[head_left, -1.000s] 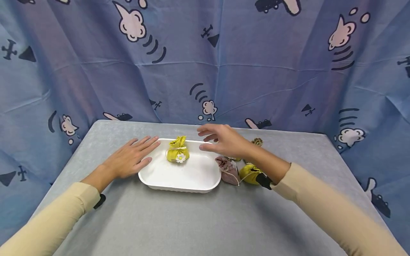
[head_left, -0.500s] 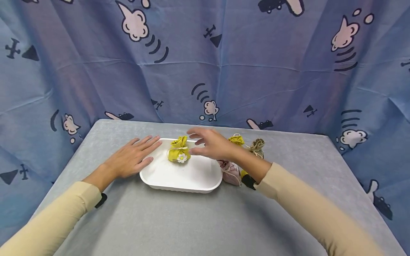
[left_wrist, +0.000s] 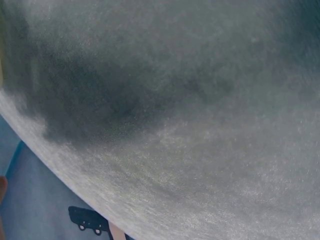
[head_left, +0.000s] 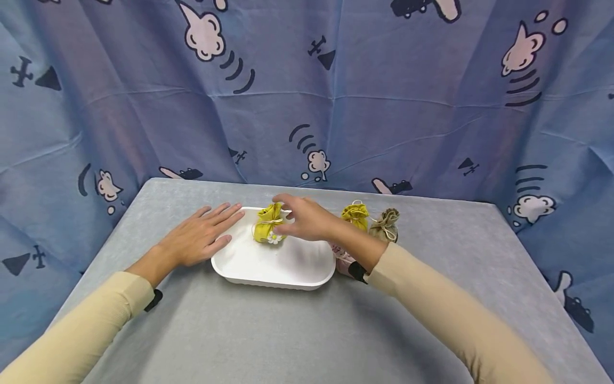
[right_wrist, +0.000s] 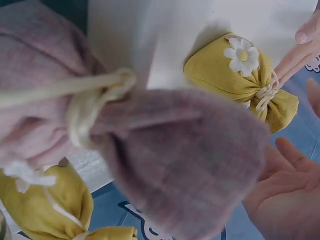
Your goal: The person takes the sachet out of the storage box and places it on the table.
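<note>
A yellow drawstring pouch [head_left: 265,230] with a white flower stands in the white tray [head_left: 273,272], near its far side. My right hand [head_left: 307,218] is over the tray, thumb and fingers spread just to the right of this pouch. In the right wrist view, the right palm [right_wrist: 287,200] faces the yellow pouch [right_wrist: 220,72], and no grip on it shows. My left hand [head_left: 199,237] lies flat with straight fingers at the tray's left rim. The left wrist view has mostly grey tabletop [left_wrist: 200,165].
Right of the tray are another yellow pouch [head_left: 356,214], a beige pouch [head_left: 385,226] and a pink pouch [head_left: 343,263], partly behind my right forearm. The pink pouch [right_wrist: 185,150] looms large in the right wrist view. A blue printed curtain [head_left: 288,80] hangs behind the table.
My right hand has moved left, from the tray's right end to beside the yellow pouch in it. My left hand has stayed at the rim. The pouch stands where it was.
</note>
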Tool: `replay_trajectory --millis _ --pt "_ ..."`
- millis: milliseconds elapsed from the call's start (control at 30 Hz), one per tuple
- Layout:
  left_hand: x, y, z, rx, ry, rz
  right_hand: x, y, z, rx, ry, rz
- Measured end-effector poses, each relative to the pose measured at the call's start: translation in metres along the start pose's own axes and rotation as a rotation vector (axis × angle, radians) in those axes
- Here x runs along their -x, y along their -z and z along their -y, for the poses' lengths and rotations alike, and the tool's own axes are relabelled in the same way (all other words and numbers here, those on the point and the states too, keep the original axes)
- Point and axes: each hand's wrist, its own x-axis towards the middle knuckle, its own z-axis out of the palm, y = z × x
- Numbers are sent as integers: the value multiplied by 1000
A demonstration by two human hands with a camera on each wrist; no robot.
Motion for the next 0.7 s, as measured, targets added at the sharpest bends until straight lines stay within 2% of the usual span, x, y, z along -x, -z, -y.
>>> replay_trajectory --millis 367,700 --pt "-1 -5 0 14 -4 -6 -11 -6 1 28 -12 7" --pt "0 -2 1 -1 -6 -11 -25 -12 10 99 -13 -26"
